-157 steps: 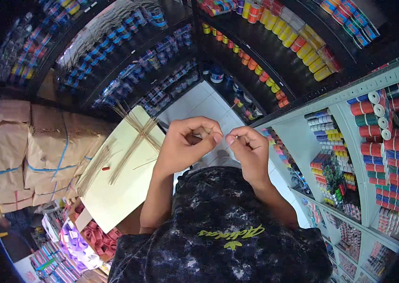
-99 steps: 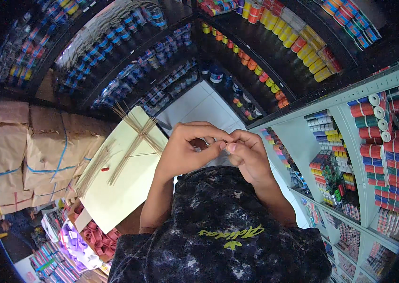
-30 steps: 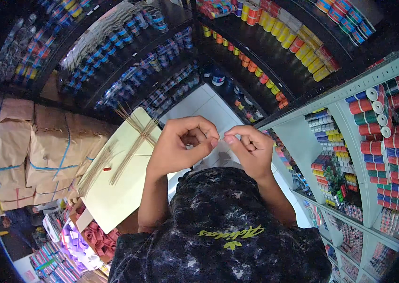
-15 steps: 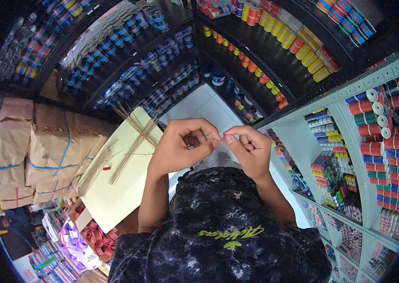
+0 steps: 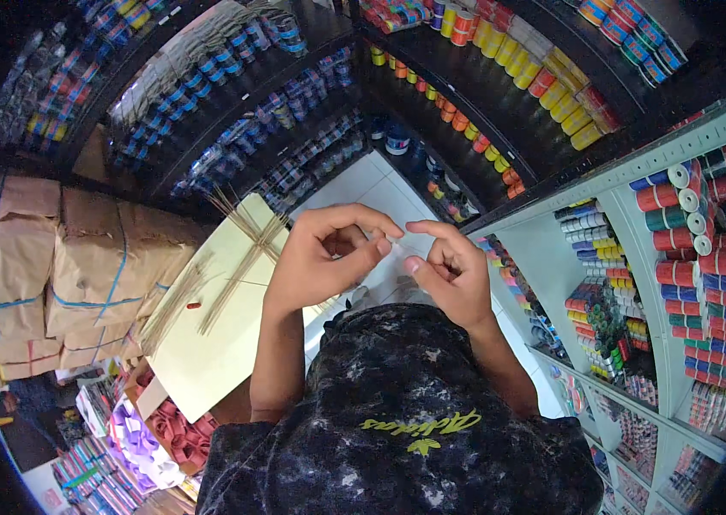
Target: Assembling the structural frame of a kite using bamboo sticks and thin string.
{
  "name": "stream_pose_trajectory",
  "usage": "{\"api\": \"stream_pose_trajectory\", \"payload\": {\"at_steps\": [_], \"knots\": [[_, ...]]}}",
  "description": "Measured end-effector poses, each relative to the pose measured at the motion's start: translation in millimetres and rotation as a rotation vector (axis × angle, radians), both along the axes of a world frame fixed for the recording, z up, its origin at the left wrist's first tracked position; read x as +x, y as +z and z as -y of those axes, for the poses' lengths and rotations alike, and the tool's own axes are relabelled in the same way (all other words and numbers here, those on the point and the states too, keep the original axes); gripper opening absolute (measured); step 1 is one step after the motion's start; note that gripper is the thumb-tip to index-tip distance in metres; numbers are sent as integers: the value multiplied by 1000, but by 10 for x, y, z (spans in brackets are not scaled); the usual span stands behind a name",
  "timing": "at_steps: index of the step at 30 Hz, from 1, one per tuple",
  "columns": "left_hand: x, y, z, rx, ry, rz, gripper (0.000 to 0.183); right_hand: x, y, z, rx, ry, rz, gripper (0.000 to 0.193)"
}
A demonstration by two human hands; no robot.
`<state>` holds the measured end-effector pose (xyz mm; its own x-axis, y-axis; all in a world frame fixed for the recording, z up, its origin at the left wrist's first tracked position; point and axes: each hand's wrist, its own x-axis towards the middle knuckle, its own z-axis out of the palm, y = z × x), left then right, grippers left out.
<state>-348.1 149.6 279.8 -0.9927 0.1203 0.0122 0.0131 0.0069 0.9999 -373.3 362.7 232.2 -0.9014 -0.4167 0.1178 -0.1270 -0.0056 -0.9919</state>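
Note:
In front of my chest, my left hand (image 5: 316, 257) is closed in a pinch, with the index fingertip and thumb almost together. Something tiny and pale shows at those fingertips, too small to name. Just across from it, my right hand (image 5: 453, 275) has its index finger and thumb apart, with nothing visible between them. Beyond my left forearm lies a pale yellow board (image 5: 234, 343). Thin straw-coloured sticks (image 5: 256, 249) cross each other in a bundle on it, and more lie loose along its left side. Between them rests a small red piece (image 5: 194, 305).
Brown paper packages (image 5: 93, 257) tied with blue cord are stacked at the left. A box of dark pink rolls (image 5: 187, 433) and purple ribbon (image 5: 133, 438) sit at the lower left. Dark shelves (image 5: 294, 94) with spools rise ahead; a pale rack (image 5: 629, 215) holds coloured spools at the right.
My right index finger and thumb have parted, the thumb dropping lower and the index rising. My left hand keeps its pinch, shifted slightly left and up.

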Motion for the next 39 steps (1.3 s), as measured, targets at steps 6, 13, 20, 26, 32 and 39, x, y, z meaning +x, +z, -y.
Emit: {"api": "stream_pose_trajectory", "payload": {"at_steps": [6,13,20,26,32,39], "knots": [[-40,-27,46,-20,28,-42,8,-25,1,-33,12,8,25,32],[-71,-46,177,-61,97,-32,7,-172,-107,-237,121,-77,-58,14],[-32,163,404,-14,146,14,8,-645,-378,-552,74,-233,-174,10],[22,204,708,42,215,15,11,-1013,-634,-745,133,-244,-67,15],[40,189,1028,278,272,80,14,-1098,-1092,-849,604,-108,-381,55],[125,49,1297,451,278,130,12,-838,-1274,-627,609,-114,-248,70]]}}
